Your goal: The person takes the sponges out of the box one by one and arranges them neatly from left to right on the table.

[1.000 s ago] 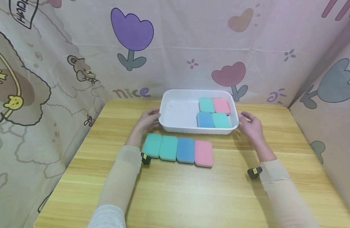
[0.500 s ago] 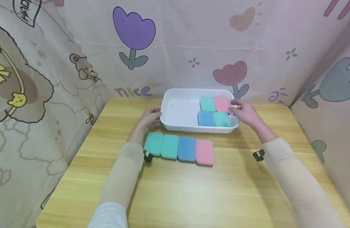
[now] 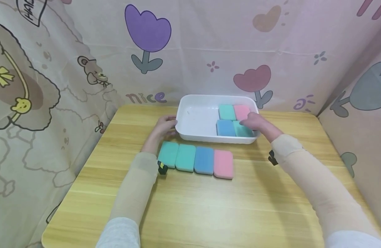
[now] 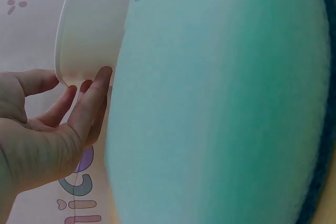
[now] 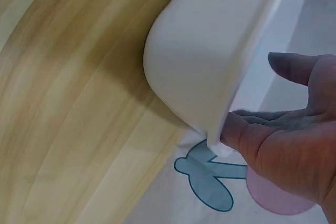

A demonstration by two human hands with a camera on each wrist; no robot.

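Right hand (image 3: 259,124): shifted from the white tray's (image 3: 198,119) right rim inward, thumb spread, nothing visibly gripped. Left hand (image 3: 163,128): pinches left rim. Inside, right half: four sponges (image 3: 227,112). Remaining outside: sponge row (image 3: 204,159), four, on table (image 3: 190,206).

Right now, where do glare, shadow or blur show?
Head: pale glare on the yellowish wooden table, with a shadow beside the right beige fabric sleeve; left wrist: the close teal foam sponge looks blurry; right wrist: shadow borders the white plastic tray.
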